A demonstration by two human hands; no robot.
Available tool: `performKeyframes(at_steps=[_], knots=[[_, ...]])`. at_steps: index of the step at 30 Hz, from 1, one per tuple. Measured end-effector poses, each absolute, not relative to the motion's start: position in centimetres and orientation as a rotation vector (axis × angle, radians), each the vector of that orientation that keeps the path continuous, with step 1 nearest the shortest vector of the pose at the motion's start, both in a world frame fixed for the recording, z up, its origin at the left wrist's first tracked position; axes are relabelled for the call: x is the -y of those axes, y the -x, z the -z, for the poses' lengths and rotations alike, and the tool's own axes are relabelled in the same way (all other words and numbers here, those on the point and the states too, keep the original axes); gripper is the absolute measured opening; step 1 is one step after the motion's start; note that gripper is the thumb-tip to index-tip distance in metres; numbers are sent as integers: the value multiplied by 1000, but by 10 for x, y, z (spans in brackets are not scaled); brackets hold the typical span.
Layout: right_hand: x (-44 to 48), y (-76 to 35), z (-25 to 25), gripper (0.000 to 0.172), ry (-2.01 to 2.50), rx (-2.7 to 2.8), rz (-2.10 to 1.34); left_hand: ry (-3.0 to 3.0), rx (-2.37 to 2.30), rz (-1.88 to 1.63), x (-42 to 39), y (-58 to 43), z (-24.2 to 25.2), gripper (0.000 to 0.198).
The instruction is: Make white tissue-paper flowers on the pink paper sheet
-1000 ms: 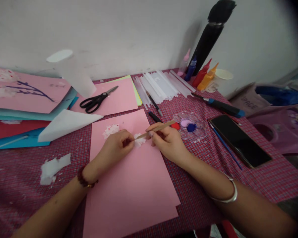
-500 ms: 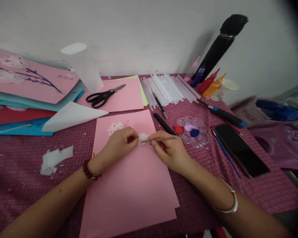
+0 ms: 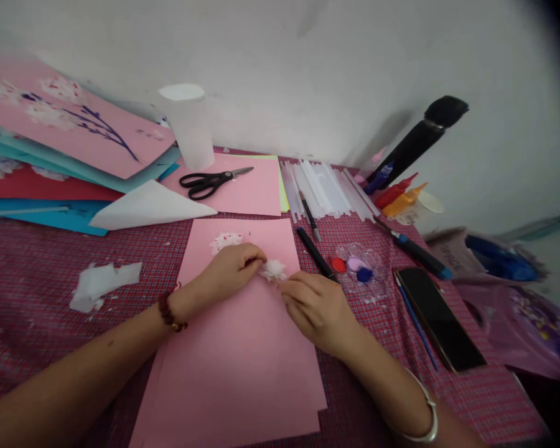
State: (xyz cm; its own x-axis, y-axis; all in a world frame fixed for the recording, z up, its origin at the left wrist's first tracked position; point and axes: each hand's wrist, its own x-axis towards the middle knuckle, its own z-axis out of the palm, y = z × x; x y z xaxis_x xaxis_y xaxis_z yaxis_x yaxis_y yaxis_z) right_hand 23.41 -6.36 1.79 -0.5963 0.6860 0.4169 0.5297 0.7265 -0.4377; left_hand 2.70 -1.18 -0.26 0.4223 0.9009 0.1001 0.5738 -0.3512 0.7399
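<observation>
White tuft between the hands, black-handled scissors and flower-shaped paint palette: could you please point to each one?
White tuft (image 3: pixel 274 270), head view: its fluffy middle.
Black-handled scissors (image 3: pixel 226 177), head view: near the pivot.
Flower-shaped paint palette (image 3: pixel 378 287), head view: a bare clear part.

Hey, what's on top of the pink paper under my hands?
On the paper: a red-dotted white clump, partly behind your left hand, and a plain white clump between that hand and your right hand. Whatever your hands cover there can't be seen.
</observation>
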Motion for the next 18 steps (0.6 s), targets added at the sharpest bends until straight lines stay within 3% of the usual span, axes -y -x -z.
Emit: performKeyframes(at_steps=[6, 13, 18], knots=[[57, -237, -17, 10, 1130, 1509, -901, -1709, -1215, -844, 16, -26, -25, 17], [53, -236, -9, 15, 1180, 1425, -1088, -1620, -1447, -1235, 28, 54, -111, 11], [49, -236, -6, 19, 1212, 1519, -1038, -1868, -1964, -802, 73, 135, -104, 42]])
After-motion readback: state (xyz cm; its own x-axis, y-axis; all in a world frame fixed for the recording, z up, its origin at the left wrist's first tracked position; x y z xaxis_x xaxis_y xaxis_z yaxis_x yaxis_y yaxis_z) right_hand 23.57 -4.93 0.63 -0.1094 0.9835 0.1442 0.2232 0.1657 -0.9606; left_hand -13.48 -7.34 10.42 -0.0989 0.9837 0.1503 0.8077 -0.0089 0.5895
